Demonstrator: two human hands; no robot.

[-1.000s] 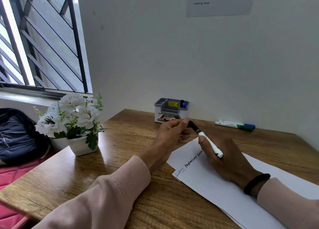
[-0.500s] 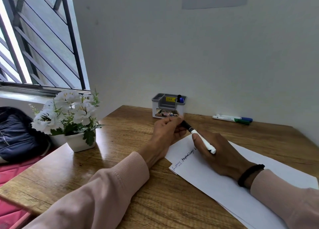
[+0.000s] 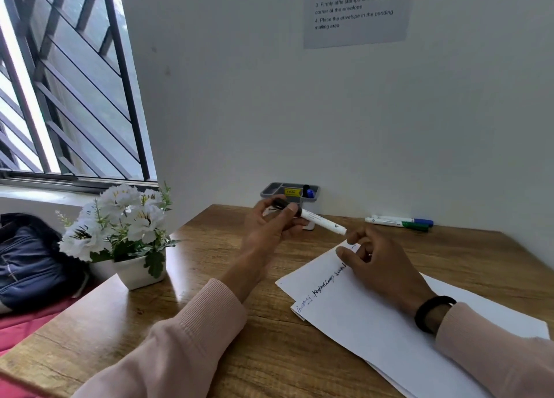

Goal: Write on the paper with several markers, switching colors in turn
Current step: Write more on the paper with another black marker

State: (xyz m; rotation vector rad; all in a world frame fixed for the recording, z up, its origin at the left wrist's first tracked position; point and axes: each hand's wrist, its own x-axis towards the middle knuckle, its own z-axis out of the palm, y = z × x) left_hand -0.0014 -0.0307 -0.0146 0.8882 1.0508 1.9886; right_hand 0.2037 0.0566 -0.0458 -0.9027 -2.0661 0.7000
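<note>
So the paper (image 3: pixel 374 316) on the table (image 3: pixel 239 337) already had a blue word and some black ones. Left hand (image 3: pixel 269 226) pinched the capped black marker (image 3: pixel 311 217); right hand (image 3: pixel 377 259) hovered loose, holding nothing. Green (image 3: pixel 398 224) and blue (image 3: pixel 401 219) waited by the wall, so probably green was next.

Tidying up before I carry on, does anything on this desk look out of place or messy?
Nothing spilled or damaged. Two markers lie loose by the wall instead of in the holder, and the paper sits askew to the desk edge. The left hand holds the black marker.
</note>
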